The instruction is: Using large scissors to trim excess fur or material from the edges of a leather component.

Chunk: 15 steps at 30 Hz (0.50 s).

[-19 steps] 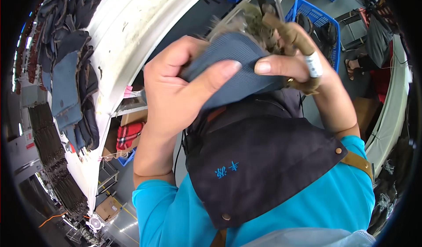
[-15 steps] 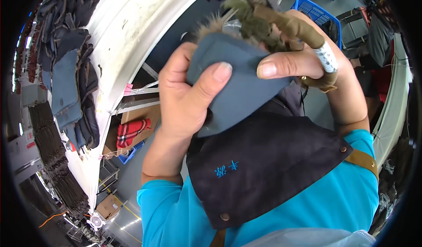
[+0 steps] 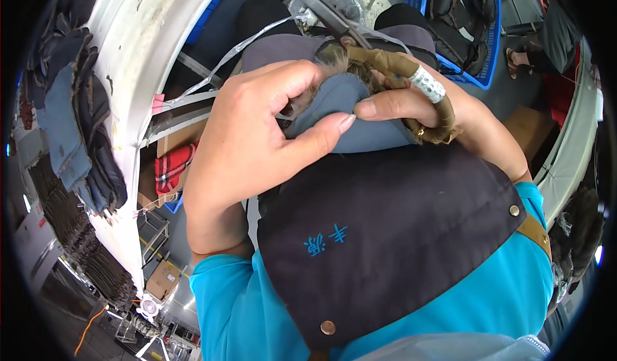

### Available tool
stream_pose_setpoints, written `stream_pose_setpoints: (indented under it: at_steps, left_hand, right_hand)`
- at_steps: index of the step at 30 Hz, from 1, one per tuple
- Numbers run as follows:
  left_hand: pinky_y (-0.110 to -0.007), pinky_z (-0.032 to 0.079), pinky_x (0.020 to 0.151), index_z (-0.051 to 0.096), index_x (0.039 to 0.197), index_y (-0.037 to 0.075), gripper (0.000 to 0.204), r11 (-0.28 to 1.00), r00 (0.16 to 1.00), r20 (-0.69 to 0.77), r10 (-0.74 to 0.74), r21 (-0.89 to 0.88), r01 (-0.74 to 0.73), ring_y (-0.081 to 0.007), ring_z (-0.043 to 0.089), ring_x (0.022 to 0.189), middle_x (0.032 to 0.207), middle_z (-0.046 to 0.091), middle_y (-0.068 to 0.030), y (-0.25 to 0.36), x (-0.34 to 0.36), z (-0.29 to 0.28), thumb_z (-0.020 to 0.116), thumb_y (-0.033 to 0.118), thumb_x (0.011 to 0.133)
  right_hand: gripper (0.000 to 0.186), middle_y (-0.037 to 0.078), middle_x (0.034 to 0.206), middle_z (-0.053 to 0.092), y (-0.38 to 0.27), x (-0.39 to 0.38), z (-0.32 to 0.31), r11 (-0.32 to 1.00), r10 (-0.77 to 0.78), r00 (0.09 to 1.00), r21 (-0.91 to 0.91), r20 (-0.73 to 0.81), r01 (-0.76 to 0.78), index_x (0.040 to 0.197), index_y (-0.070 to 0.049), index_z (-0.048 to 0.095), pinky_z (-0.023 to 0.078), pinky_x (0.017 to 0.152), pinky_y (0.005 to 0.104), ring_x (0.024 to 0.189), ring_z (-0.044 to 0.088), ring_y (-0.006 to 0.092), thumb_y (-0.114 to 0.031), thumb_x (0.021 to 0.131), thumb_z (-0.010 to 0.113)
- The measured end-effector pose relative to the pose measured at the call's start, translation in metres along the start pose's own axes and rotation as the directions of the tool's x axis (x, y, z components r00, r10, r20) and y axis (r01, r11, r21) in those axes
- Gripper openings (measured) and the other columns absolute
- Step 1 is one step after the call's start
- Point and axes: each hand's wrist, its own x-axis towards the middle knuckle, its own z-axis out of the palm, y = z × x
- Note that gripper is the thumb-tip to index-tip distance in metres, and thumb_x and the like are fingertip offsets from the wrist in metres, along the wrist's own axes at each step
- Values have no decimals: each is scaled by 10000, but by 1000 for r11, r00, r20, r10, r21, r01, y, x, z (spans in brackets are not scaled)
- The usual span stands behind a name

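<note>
My left hand (image 3: 257, 136) and my right hand (image 3: 418, 110) both grip a grey-blue fabric piece (image 3: 347, 114) with a brown fur edge (image 3: 334, 59), held just above my dark apron (image 3: 385, 232). The left thumb lies across the fabric's front and the left fingers curl over its top. My right thumb presses it from the right, tip to tip with the left thumb. A brown strap with white tape (image 3: 427, 85) runs over the right hand.
A white worktable edge (image 3: 138, 59) curves along the left, with stacked dark fabric pieces (image 3: 77, 123) on it. A blue basket (image 3: 475, 27) holding dark items stands at the upper right. A red plaid cloth (image 3: 170, 168) lies in a box under the table.
Both hands have lowered the fabric piece toward my apron. The left fingers have curled over its top, so less of the fabric shows.
</note>
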Motion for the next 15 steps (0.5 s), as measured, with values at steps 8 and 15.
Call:
stream_pose_setpoints:
  at_steps: [8, 15]
  left_hand:
    - [-229, 416, 626, 597, 888, -18, 173, 921, 999, -7, -42, -389, 36, -89, 518, 679, 726, 579, -39, -20, -8, 26, 646, 113, 786]
    - [-207, 421, 699, 605, 982, -13, 212, 567, 952, 96, -290, -785, 251, -61, 526, 789, 851, 607, -12, -26, -24, 35, 626, 129, 825]
  right_hand:
    - [358, -5, 619, 498, -12, -3, 4, 997, 74, 987, 15, 140, -77, 1015, -7, 566, 356, 501, 244, 575, 442, 54, -278, 798, 657]
    - [299, -32, 618, 496, -6, -2, 8, 998, 62, 998, 26, 10, -63, 782, -35, 568, 315, 434, 217, 521, 436, 50, -284, 735, 729]
